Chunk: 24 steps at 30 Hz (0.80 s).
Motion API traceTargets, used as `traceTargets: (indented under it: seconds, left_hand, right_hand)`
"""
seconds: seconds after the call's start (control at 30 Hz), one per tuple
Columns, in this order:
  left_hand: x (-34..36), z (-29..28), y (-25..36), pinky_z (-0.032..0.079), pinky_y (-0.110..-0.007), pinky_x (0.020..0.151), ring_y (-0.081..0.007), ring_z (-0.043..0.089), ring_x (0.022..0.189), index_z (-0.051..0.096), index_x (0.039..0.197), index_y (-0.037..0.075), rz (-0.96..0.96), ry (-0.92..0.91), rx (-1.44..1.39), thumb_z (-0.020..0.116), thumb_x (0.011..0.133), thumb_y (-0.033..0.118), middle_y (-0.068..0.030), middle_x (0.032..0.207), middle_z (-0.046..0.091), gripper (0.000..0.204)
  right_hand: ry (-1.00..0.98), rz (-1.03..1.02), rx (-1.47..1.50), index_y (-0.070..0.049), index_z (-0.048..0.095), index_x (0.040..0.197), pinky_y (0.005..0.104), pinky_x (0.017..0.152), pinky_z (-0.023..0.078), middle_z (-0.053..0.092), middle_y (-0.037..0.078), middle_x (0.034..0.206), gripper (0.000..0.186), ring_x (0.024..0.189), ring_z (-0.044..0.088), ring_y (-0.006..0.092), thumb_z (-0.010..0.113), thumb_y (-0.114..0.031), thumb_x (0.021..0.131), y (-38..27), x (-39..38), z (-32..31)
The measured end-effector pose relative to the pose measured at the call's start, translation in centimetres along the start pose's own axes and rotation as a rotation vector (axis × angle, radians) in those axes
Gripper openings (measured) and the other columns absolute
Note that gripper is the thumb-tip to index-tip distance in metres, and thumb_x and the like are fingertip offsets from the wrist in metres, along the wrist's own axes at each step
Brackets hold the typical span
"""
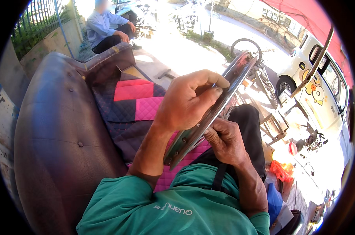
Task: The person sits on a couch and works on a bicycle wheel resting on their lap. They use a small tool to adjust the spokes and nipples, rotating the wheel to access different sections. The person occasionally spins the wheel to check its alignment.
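A metal bicycle wheel rim [177, 152] with thin spokes is held upright at a slant above my lap. My left hand [189, 96] lies on the outer side of the rim, thumb and index finger bent close together near its upper part; whether anything small is between them I cannot make out. Lower down and to the right, my right hand [226, 143] is closed on thin spokes beside the rim, its thumb pressed toward them. The wheel's far end tilts up and away, and its hub is mostly hidden behind my hands.
I sit on a brown padded sofa [59, 141] with pink and dark quilted cushions [138, 96]. A seated person [105, 31] is beyond it. To the right stand a bicycle [265, 92], a white van [322, 82], a wooden frame [277, 133], parts [314, 141] and an orange bag [281, 170].
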<state>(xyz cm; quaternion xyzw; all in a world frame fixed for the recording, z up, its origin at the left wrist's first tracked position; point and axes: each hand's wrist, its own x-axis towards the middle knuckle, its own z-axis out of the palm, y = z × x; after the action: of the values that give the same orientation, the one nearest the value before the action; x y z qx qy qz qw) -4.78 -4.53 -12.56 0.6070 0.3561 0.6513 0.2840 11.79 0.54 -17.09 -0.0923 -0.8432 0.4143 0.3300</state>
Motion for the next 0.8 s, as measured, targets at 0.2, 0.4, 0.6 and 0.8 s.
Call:
traceTargets:
  seconds: [0.2, 0.4, 0.6, 0.8]
  left_hand:
    - [0.1, 1.6, -0.6, 0.049, -0.022, 0.074, -0.0069, 0.061, 0.083, 0.064, 0.112, -0.004, 0.010, 0.077, -0.042, 0.055, 0.095, -0.002, -0.0063, 0.096, 0.069, 0.020]
    - [2.0, 3.3, -0.5, 0.048, -0.021, 0.071, -0.0057, 0.059, 0.078, 0.065, 0.109, -0.005, -0.033, 0.116, -0.090, 0.054, 0.094, 0.001, -0.0040, 0.089, 0.068, 0.020]
    - [3.8, 4.3, -0.9, 0.048, -0.022, 0.069, -0.0051, 0.058, 0.077, 0.065, 0.107, -0.004, 0.012, 0.105, 0.049, 0.054, 0.096, 0.005, -0.0015, 0.085, 0.066, 0.018]
    - [3.8, 4.6, -0.8, 0.047, -0.022, 0.070, -0.0043, 0.056, 0.077, 0.065, 0.106, -0.002, 0.016, 0.045, 0.073, 0.055, 0.097, 0.008, -0.0005, 0.087, 0.066, 0.017]
  right_hand:
    - [0.000, -0.092, 0.001, -0.001, 0.068, 0.106, 0.0320, 0.065, 0.049, 0.064, 0.010, 0.086, 0.023, 0.072, 0.062, 0.0198, 0.065, -0.022, 0.097, 1.0, -0.2, -1.0]
    - [0.039, -0.074, 0.055, -0.002, 0.068, 0.101, 0.0329, 0.069, 0.050, 0.065, 0.010, 0.087, 0.020, 0.077, 0.064, 0.0218, 0.066, -0.020, 0.092, 2.2, 0.2, -1.9]
    - [0.154, -0.086, 0.029, -0.003, 0.068, 0.095, 0.0358, 0.074, 0.050, 0.064, 0.011, 0.089, 0.013, 0.081, 0.066, 0.0259, 0.065, -0.009, 0.083, 3.3, 1.0, -2.1]
    - [0.169, -0.195, -0.081, -0.004, 0.067, 0.091, 0.0363, 0.072, 0.049, 0.060, 0.012, 0.082, 0.012, 0.076, 0.061, 0.0298, 0.061, -0.005, 0.080, 4.0, 0.6, -2.1]
